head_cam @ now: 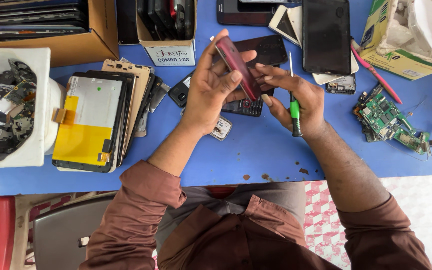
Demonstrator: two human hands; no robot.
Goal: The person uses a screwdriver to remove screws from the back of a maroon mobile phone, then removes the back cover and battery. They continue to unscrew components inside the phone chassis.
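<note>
Holding entry: one maroon mobile phone point(237, 66), slim bar type, raised above the blue surface point(256, 150) between both hands.

- Left hand point(211, 90): grip closed around the phone's lower half, thumb across its edge, fingers behind.
- Right hand point(296, 97): fingertips touch the phone's lower end from the right; the same grip is closed on a green-handled screwdriver point(294, 107), tucked against the palm, shaft upward.
- Key relation: the phone's long axis runs diagonally, upper left to lower right, its lower end toward the right hand; the left hand is nearer and carries it.
- Appearance: glossy dark-red casing with rounded corners, seen nearly edge-on; which face is toward the camera cannot be told.
- Nearby on the surface: a black keypad phone point(246, 106) directly beneath, a green circuit board point(388, 122) to the right, a stack of tablet screens point(93, 120) to the left.
</note>
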